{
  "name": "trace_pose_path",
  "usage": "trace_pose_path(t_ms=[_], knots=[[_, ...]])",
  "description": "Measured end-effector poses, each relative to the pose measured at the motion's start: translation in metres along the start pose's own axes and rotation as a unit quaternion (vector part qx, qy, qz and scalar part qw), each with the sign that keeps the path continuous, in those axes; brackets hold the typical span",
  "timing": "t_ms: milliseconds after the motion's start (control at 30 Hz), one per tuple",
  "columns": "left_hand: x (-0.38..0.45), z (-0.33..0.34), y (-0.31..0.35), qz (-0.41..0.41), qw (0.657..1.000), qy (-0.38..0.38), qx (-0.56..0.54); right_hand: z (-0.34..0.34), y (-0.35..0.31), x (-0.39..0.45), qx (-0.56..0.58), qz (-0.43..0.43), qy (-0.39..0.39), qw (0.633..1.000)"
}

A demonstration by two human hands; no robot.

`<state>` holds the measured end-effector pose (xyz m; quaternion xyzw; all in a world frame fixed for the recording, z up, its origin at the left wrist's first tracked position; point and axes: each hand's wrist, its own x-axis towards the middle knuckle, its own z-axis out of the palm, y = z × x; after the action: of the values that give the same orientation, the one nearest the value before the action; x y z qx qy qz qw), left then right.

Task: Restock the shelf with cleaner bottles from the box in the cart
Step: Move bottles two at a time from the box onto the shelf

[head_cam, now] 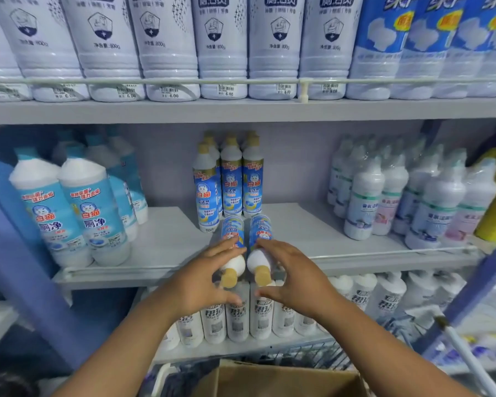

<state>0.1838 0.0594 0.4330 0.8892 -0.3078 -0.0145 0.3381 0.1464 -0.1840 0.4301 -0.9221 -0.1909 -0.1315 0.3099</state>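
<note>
Two cleaner bottles with blue labels and tan caps lie tilted over the middle shelf's front rail (384, 257), bases pointing into the shelf. My left hand (204, 279) grips the left bottle (233, 233) near its neck. My right hand (292, 276) grips the right bottle (259, 230) the same way. Behind them, several matching bottles (229, 181) stand upright in rows at the back of the shelf. The cardboard box (281, 381) sits open at the bottom edge, its inside hidden.
Blue-labelled toilet cleaner bottles (78, 213) stand at the shelf's left, shrink-wrapped white bottles (407, 193) at its right. White bottles fill the upper shelf (224, 53) and the lower shelf (241, 313). The cart's wire rim (312, 356) shows below. Bare shelf surface lies either side of the held bottles.
</note>
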Motion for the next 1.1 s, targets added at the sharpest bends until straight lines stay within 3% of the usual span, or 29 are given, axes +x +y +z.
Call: trace_pose_path(t_ms=[233,367,567,733,967,1100], knots=[[-0.002,0.001,0.003,-0.045,0.997,0.057,-0.002,-0.003,-0.002,0.003,-0.038,-0.031,0.016,0.999],[0.004,-0.007,0.001,-0.011,0.998,0.056,-0.015,-0.011,-0.003,0.014,-0.055,-0.049,-0.016,0.997],[0.026,-0.039,0.021,0.032,0.993,0.112,-0.024,-0.031,-0.013,0.038,0.078,-0.066,0.089,0.991],[0.056,-0.066,0.031,-0.034,0.985,0.162,-0.047,-0.054,-0.026,0.074,0.144,0.012,0.111,0.983],[0.108,-0.102,0.054,-0.065,0.972,0.214,0.069,-0.087,-0.034,0.141,0.12,0.124,0.076,0.982],[0.139,-0.119,0.064,-0.056,0.937,0.207,0.275,-0.094,-0.027,0.175,0.064,0.147,0.055,0.986]])
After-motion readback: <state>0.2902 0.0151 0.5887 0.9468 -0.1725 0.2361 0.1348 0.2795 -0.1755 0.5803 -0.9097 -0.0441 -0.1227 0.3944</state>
